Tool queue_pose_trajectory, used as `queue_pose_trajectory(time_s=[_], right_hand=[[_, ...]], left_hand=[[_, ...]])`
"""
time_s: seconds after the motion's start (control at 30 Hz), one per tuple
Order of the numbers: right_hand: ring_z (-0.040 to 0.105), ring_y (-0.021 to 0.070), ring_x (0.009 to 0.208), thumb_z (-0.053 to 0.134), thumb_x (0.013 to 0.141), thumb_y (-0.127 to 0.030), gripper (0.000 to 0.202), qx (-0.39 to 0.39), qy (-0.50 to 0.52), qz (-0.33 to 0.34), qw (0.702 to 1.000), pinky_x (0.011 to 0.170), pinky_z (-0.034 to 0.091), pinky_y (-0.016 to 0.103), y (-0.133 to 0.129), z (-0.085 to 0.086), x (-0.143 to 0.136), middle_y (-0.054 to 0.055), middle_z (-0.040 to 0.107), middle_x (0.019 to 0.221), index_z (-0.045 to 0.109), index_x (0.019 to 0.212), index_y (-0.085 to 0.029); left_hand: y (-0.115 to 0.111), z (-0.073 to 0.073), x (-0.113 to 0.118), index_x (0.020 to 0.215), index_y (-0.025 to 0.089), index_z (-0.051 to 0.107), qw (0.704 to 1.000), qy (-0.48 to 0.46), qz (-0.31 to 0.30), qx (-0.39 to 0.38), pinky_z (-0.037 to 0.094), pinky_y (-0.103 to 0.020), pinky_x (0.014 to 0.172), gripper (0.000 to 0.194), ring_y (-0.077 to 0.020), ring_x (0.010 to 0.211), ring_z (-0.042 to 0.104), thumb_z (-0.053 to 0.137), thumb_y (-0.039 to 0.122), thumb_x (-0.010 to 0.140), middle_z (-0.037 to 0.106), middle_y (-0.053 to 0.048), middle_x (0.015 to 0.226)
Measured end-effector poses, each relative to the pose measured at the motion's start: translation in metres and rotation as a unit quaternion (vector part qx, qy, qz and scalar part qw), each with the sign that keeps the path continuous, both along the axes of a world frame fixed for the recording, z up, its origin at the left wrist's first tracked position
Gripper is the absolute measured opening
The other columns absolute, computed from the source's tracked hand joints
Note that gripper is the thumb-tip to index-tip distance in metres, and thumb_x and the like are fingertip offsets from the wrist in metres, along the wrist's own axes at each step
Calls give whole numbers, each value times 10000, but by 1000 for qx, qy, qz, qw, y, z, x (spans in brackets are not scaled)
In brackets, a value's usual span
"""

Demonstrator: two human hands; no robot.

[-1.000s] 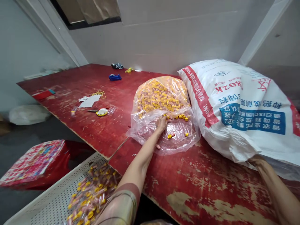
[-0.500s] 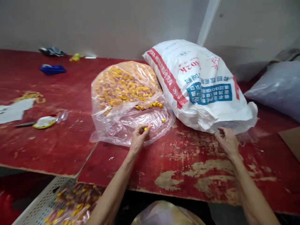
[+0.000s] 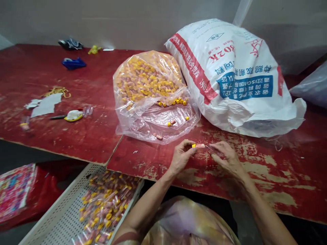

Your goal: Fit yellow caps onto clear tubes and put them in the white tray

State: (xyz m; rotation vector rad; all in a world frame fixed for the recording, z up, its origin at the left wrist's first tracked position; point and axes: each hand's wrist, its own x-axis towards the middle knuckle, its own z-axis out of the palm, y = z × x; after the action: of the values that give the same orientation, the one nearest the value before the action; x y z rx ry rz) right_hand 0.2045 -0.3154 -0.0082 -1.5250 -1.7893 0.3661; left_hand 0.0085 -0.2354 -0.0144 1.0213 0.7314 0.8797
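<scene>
Above the front part of the table, my left hand (image 3: 182, 157) pinches a small pink stick with a yellow cap (image 3: 199, 146) by its capped end. The pink end points right. My right hand (image 3: 228, 159) is closed on a small clear plastic tube (image 3: 209, 149), whose mouth is at the pink tip; how far the tip is inside cannot be made out. Just beyond my left hand lies a clear plastic bag (image 3: 125, 127) filled with many such yellow-capped pieces. A few loose ones rest on its flattened mouth.
A bulging white woven sack (image 3: 224, 44) lies to the right of the bag. Below the table edge at left, a white perforated basket (image 3: 55, 211) holds many capped tubes. Scissors (image 3: 73, 116), paper scraps (image 3: 47, 104) and a blue tape dispenser (image 3: 73, 63) lie on the red table (image 3: 99, 143).
My left hand has brought the yellow-capped stick away from the bag. My right hand has come from the sack's mouth with a clear tube, and both hands now meet. The view has shifted.
</scene>
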Motion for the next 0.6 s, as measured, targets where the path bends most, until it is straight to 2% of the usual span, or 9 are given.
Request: queue_pose_trajectory(time_s=[0.1, 0.2, 0.3, 0.37, 0.4, 0.47, 0.53, 0.6], right_hand=[[528, 203, 936, 494, 916, -265, 333, -22, -2, 52, 998, 809, 454, 351, 2, 3, -2, 74, 526, 1005, 541, 1245, -251], [538, 187, 910, 460, 938, -261, 317, -38, 29, 89, 995, 786, 465, 322, 5, 1, -13, 78, 518, 993, 529, 1246, -235], [548, 177, 908, 452, 948, -255, 262, -27, 76, 79, 994, 791, 461, 304, 7, -7, -27, 75, 548, 1003, 535, 1194, -215], [566, 168, 889, 457, 951, -264, 236, -39, 113, 71, 990, 776, 463, 285, 6, -13, -35, 65, 580, 1010, 541, 1165, -210], [576, 163, 870, 460, 952, -273, 224, -53, 132, 76, 987, 758, 466, 272, 6, -15, -40, 57, 595, 1004, 548, 1147, -208], [586, 156, 839, 467, 950, -291, 198, -87, 154, 112, 978, 727, 465, 253, 5, -14, -50, 46, 614, 980, 570, 1095, -203], [580, 153, 811, 467, 949, -295, 181, -105, 145, 172, 969, 704, 456, 245, 4, -10, -60, 43, 617, 942, 583, 1047, -195], [567, 152, 797, 450, 949, -275, 174, -98, 116, 219, 964, 698, 446, 248, 4, -4, -71, 50, 612, 922, 580, 1027, -189]], left_hand=[[-1, 0, -5, 860, 162, 687, 996, 52, -1, 71, 445, -231, 616, 218, -103, 648, 549, 733, 315, 712, 584, 1, 733], [-10, 1, -3, 931, 185, 726, 982, 101, 9, 158, 460, -257, 715, 205, -133, 771, 578, 645, 327, 808, 624, -37, 822], [-19, 3, -2, 1027, 201, 712, 970, 125, 32, 204, 462, -273, 751, 286, -138, 794, 575, 527, 370, 889, 624, -55, 875], [-19, 4, -5, 952, 182, 724, 968, 142, 36, 205, 457, -274, 736, 351, -141, 766, 563, 497, 442, 891, 609, -54, 823], [-17, 4, -7, 868, 166, 727, 970, 153, 31, 186, 452, -272, 718, 405, -142, 739, 554, 483, 489, 883, 601, -51, 775], [-9, 4, -9, 713, 147, 690, 983, 160, 16, 91, 437, -262, 647, 549, -134, 650, 533, 416, 597, 866, 578, -44, 669], [0, 2, -8, 710, 148, 659, 991, 128, -2, -43, 419, -248, 580, 651, -121, 585, 524, 315, 684, 848, 590, -41, 655], [7, -1, -6, 760, 147, 650, 986, 73, -32, -145, 409, -235, 549, 731, -115, 564, 535, 242, 750, 814, 618, -50, 686]])
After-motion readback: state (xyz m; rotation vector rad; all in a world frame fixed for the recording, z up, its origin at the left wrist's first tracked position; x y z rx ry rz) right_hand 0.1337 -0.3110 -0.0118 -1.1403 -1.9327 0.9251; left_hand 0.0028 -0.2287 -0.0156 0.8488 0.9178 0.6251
